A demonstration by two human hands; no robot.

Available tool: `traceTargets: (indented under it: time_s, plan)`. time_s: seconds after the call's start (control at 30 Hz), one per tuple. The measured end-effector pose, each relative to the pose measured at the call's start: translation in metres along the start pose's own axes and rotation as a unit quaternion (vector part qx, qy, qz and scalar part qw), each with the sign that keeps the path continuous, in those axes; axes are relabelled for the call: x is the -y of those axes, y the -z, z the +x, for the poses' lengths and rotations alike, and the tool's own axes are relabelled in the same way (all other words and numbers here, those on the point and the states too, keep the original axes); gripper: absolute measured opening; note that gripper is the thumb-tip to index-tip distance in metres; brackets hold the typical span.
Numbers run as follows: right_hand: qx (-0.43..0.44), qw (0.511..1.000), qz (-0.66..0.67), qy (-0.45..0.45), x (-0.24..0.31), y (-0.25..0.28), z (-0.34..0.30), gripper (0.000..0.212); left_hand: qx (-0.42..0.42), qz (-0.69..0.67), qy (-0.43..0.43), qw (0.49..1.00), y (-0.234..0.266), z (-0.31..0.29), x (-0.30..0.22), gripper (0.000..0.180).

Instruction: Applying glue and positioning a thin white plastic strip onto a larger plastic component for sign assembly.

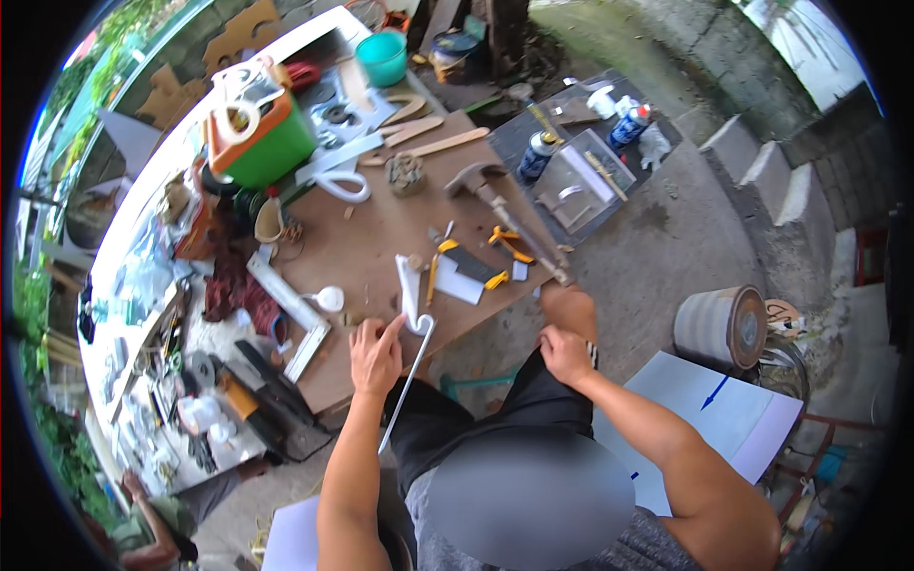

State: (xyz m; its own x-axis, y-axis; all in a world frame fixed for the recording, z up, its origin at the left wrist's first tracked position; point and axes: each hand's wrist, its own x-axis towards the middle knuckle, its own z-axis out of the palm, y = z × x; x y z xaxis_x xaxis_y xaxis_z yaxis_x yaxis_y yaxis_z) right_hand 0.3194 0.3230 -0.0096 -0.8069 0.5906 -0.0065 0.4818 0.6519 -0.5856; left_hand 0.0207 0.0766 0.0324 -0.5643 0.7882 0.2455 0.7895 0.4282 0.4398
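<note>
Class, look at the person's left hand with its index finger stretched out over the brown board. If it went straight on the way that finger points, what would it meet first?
The left hand would most likely meet the bent white strip first, lying just beyond the fingertip; depth is hard to judge.

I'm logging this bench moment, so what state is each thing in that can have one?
Left hand: open, forefinger on the white strip.
Right hand: loosely closed on the thigh, holding nothing visible.
White strip: lying flat, its rod end overhanging the bench edge.
Hammer: lying on its side.
Teal bucket: upright, open.
Spray can: upright.
</note>
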Motion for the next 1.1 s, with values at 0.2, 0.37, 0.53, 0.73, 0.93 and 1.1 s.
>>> traceTargets:
  time_s: [0.2, 0.37, 0.53, 0.73, 0.93, 1.1]
  plan:
    - [0.009, 1.0, -0.009, 0.005, 0.0053, -0.0006, 0.0007, 0.008, 0.005, 0.008, 0.009, 1.0, -0.0016, -0.0058, 0.0033, 0.049]
    - [0.015, 1.0, -0.012, 0.004, 0.0071, 0.0002, -0.0025, 0.007, 0.005, 0.006, 0.011, 1.0, -0.0005, -0.0071, 0.0014, 0.047]
    - [0.02, 1.0, -0.015, 0.005, 0.0076, 0.0002, -0.0017, 0.007, -0.014, -0.008, 0.019, 1.0, -0.0019, -0.0073, 0.0018, 0.043]
    - [0.02, 1.0, -0.004, 0.007, 0.0072, -0.0002, -0.0003, 0.006, -0.009, -0.008, 0.024, 1.0, -0.0006, -0.0048, 0.0025, 0.041]
    - [0.011, 1.0, -0.003, 0.018, 0.006, -0.0008, -0.0001, 0.005, 0.007, -0.016, 0.041, 0.999, -0.0017, -0.006, 0.0032, 0.036]
    - [0.017, 1.0, -0.004, 0.015, 0.0067, -0.0007, 0.001, 0.005, -0.002, -0.026, 0.048, 0.999, -0.0026, -0.0057, 0.0027, 0.035]
